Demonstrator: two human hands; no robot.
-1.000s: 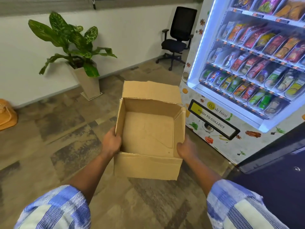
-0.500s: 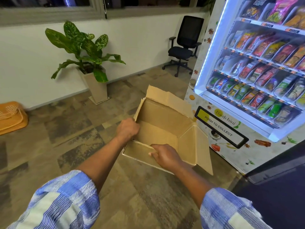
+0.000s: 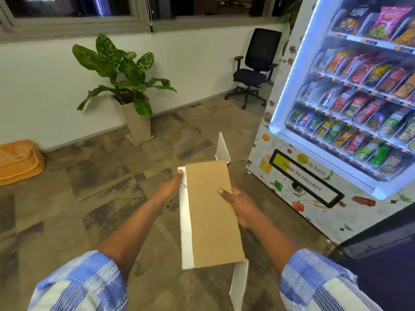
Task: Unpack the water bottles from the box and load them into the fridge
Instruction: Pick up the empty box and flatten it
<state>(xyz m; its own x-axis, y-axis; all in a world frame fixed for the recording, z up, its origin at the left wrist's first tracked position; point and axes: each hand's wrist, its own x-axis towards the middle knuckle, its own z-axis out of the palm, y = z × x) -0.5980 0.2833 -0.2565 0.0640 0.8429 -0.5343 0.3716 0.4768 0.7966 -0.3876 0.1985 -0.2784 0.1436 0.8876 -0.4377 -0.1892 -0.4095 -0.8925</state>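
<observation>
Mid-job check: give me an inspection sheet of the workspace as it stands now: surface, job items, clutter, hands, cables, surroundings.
Surface: patterned brown-grey floor; no table in view.
Job's things: cardboard box held off the floor, one brown panel facing the camera, flaps hanging loose; no bottles seen; no fridge identifiable.
Clutter: orange basket on the floor by the wall.
Hands: left hand lies flat against the box's white side; right hand grips the opposite edge, thumb on the brown panel.
Cables: nothing seen.
Surroundings: lit vending machine to the right; potted plant and office chair by the far wall.
</observation>
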